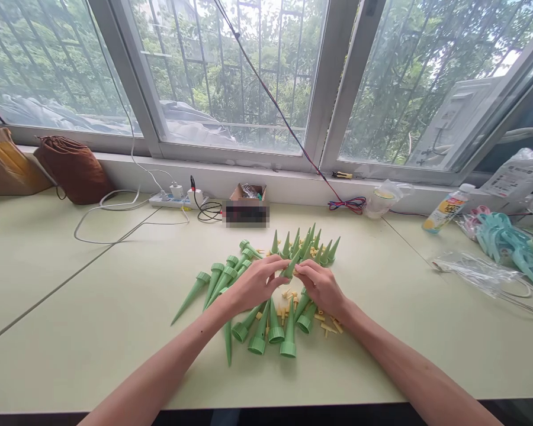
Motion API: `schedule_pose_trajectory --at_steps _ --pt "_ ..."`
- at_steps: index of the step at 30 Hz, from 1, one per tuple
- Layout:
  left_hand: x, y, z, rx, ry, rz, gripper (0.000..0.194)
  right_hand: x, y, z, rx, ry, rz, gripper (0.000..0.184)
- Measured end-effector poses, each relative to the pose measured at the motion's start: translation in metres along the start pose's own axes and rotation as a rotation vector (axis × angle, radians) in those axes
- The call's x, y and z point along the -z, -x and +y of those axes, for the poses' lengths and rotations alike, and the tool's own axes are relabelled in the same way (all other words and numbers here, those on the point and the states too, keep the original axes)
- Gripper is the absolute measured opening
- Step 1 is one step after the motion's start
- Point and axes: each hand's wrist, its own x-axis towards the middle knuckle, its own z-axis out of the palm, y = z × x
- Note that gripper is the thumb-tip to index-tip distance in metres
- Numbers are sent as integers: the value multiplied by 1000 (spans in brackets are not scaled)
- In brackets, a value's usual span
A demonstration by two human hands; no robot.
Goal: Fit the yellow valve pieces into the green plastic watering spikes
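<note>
My left hand (264,278) grips a green plastic watering spike (291,266), its pointed end tilted up and to the right. Close against it, my right hand (322,287) pinches a small yellow plastic fitting, mostly hidden by the fingers, at the spike's side. Several capped green spikes (208,284) lie to the left of my hands. Nearer me rest more spikes (288,337) with open wide ends, among loose yellow fittings (326,327). Beyond my hands, a group of green spikes (311,236) stands points up with yellow pieces around them.
A power strip (160,200) with cables and a small box (249,207) are along the window ledge. A brown bag (73,171) sits at back left. To the right are a bottle (448,210), a clear plastic cup (379,201) and a heap of teal straps (506,242).
</note>
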Motion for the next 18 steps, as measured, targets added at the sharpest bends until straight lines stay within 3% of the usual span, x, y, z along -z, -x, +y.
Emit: schedule_pose_trajectory --at_steps 9,13,18 --pt "-2 3 -5 -173 -223 31 42 4 -1 -2 -28 -27 -44 21" --pt "-5 3 -4 -144 -243 90 38 3 -3 -5 -30 -2 -7 19" --pt "-5 1 3 -17 -171 238 34 0 -9 -11 -38 51 129 17"
